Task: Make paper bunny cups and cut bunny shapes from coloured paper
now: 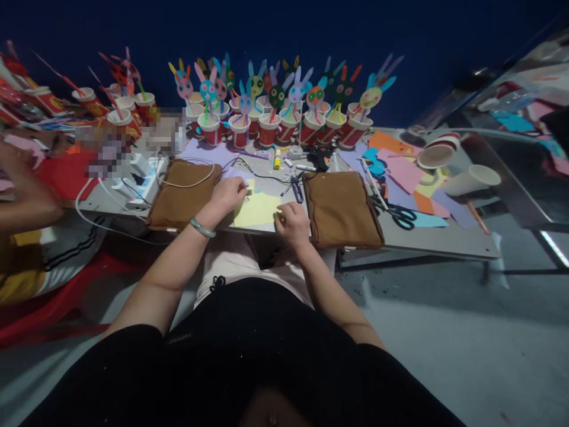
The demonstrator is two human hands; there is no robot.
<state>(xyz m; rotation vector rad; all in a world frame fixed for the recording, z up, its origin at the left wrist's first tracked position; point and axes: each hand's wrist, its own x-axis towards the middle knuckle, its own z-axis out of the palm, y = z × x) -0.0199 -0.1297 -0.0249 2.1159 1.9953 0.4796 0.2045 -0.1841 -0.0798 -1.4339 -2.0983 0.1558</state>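
Observation:
My left hand [230, 194], with a bangle on its wrist, is at the upper left edge of a yellow sheet of paper [260, 210]. Its fingers are pinched together on something too small to make out. My right hand [292, 223] is over the lower right edge of the same sheet, fingers curled with thumb and fingertips close; whether anything is between them is unclear. Small dark bits lie on the paper near my left fingers. Brown cushioned pads, one at left [184, 193] and one at right [343, 207], flank the sheet.
Red cups [269, 130] with paper rabbit figures line the back. A glue stick [277, 159], a black glue gun [319, 158] and a cable lie before them. Scissors [402, 217], coloured paper [400, 172] and white cups [475, 179] are right; a power strip [141, 184] and another person's arm [29, 207] left.

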